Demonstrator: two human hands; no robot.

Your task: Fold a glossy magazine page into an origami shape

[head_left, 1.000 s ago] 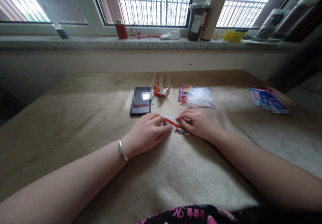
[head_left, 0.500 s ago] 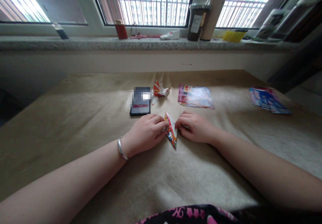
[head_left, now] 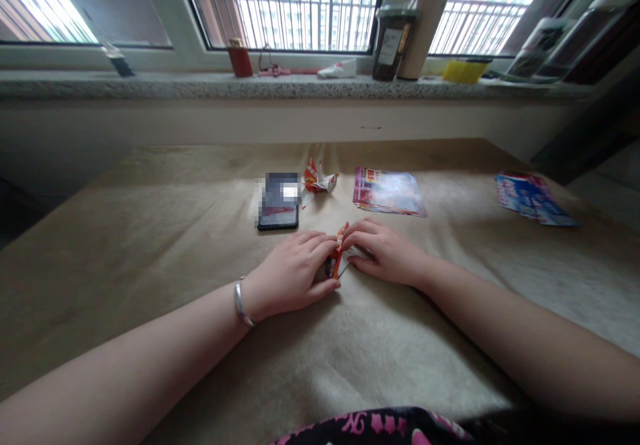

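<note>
Between my hands is a small piece of folded printed paper (head_left: 336, 259), orange and white, partly covered by fingers. My left hand (head_left: 299, 266), with a silver bangle at the wrist, grips its left side, the thumb stretched along the near end. Fingertips of my right hand (head_left: 383, 250) close on the paper's right edge and upper end. Just beyond lies a folded paper crane (head_left: 319, 178) in red, orange and white. A dark phone (head_left: 279, 213) rests left of the crane, its upper part blurred out.
A stack of printed leaflets (head_left: 390, 193) lies behind my right hand, and more blue and red leaflets (head_left: 535, 198) are at the far right. A cloth covers the table (head_left: 200, 185). Along the windowsill (head_left: 175, 88) stand a red container (head_left: 241, 59), a dark jar (head_left: 393, 45) and a yellow box (head_left: 465, 71).
The paper was a pointed diamond lying in view; now it is turned more upright and more hidden. My left thumb has moved nearer to me, and my right fingers have come onto the paper.
</note>
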